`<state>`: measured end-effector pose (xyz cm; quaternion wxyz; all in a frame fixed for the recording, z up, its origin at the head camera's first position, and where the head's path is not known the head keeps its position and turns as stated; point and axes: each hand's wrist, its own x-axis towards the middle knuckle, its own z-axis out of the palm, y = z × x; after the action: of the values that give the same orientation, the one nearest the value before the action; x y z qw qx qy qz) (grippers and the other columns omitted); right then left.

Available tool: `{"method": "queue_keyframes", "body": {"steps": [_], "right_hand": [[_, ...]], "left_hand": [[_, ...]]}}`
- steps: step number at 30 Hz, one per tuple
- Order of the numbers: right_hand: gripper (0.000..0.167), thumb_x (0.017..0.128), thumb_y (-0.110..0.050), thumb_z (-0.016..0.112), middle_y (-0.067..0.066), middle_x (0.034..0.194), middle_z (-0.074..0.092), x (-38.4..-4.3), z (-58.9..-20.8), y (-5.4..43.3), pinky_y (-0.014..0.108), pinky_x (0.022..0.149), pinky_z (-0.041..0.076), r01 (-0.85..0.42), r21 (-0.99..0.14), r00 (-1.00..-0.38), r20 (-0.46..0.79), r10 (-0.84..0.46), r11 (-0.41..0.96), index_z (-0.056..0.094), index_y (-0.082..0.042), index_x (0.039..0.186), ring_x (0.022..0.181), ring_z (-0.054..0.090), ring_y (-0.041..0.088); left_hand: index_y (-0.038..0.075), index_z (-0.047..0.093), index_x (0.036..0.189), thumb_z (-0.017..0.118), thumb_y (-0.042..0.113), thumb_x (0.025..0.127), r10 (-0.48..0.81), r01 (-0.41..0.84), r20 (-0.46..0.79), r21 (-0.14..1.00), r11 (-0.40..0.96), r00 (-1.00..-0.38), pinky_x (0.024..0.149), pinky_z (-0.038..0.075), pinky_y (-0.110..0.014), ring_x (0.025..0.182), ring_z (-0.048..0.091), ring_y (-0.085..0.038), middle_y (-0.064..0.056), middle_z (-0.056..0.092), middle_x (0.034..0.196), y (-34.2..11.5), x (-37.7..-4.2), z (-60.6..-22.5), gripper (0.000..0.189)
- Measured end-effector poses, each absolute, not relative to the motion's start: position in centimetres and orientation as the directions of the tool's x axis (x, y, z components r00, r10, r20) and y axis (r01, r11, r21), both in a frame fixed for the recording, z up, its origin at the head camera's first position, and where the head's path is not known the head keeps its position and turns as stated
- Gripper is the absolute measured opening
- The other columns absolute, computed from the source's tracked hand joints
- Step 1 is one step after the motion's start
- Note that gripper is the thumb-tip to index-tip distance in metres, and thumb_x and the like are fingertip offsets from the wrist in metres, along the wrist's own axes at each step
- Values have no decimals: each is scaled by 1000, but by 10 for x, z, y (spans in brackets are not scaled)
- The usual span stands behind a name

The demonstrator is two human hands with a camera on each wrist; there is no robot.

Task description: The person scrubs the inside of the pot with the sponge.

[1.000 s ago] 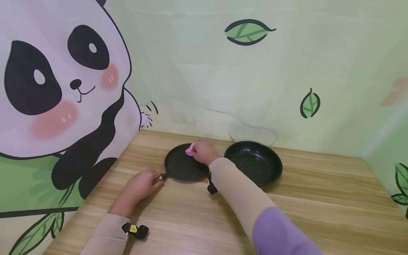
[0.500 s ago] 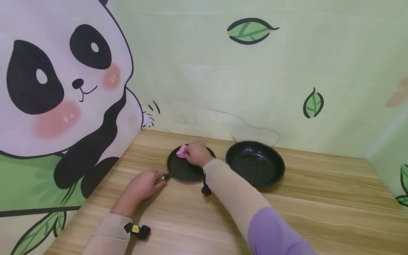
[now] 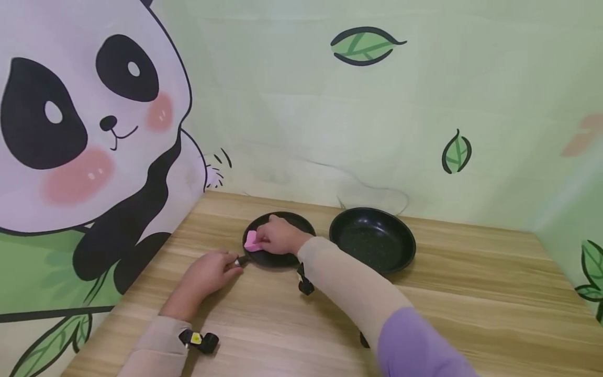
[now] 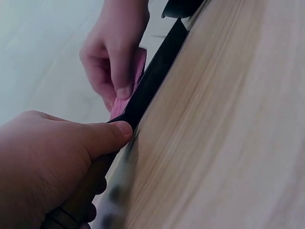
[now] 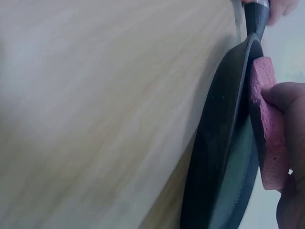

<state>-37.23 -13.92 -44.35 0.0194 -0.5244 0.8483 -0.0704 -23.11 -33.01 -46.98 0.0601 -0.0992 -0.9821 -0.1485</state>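
Observation:
A shallow black frying pan (image 3: 278,259) lies flat on the wooden table, its handle (image 3: 242,259) toward the left. My left hand (image 3: 210,273) grips that handle, the thumb along its top near the pan in the left wrist view. Inside the pan, my right hand (image 3: 281,236) pinches a pink sponge (image 3: 252,241) against the left part of the cooking surface, close to the rim. In the right wrist view the porous sponge (image 5: 269,143) shows between thumb and fingers. The right hand and wrist cover part of the pan.
A deeper black frying pan (image 3: 372,238) stands just right of the first, partly behind my right forearm (image 3: 353,277). At the back the table (image 3: 471,293) meets a green fabric wall (image 3: 282,104) printed with a panda and leaves.
My right hand has slid the sponge across the pan from the upper right to the left, then down along the left rim. The left hand keeps its hold on the handle.

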Motion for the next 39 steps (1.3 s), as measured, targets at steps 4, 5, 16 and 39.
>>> {"method": "queue_keyframes", "body": {"steps": [4, 5, 16, 39], "right_hand": [[19, 100, -27, 63, -8, 104, 71, -366, -436, -126, 27, 82, 38, -942, -82, -325, 1, -946, 324, 77, -19, 109, 91, 51, 17], [18, 100, -26, 63, -8, 104, 71, -365, -434, -123, 27, 81, 38, -954, -71, -293, -4, -956, 292, 77, -18, 108, 90, 52, 16], [19, 100, -26, 62, -6, 100, 69, -358, -443, -118, 29, 76, 37, -967, -6, -255, 72, -964, 255, 79, -19, 106, 86, 51, 17], [18, 95, -25, 63, -4, 81, 73, -387, -450, -155, 38, 78, 54, -628, -57, -771, 185, -610, 776, 78, -18, 88, 79, 66, 18]], "left_hand": [[16, 59, 80, 73, 28, 94, 163, 199, 141, 300, 933, -976, 60, 40, -36, 64, 45, -18, 0, 47, 72, -329, -230, -470, 23], [15, 59, 80, 73, 27, 94, 163, 200, 142, 303, 932, -976, 60, 39, -36, 64, 45, -18, 0, 47, 72, -329, -230, -469, 23], [15, 57, 78, 73, 25, 93, 204, 239, 149, 275, 931, -968, 60, 40, -34, 64, 44, -17, 0, 46, 73, -330, -230, -473, 24], [14, 62, 86, 73, 28, 93, 156, 191, 140, 280, 941, -978, 59, 40, -35, 65, 45, -17, 0, 48, 75, -329, -227, -469, 19]]}}
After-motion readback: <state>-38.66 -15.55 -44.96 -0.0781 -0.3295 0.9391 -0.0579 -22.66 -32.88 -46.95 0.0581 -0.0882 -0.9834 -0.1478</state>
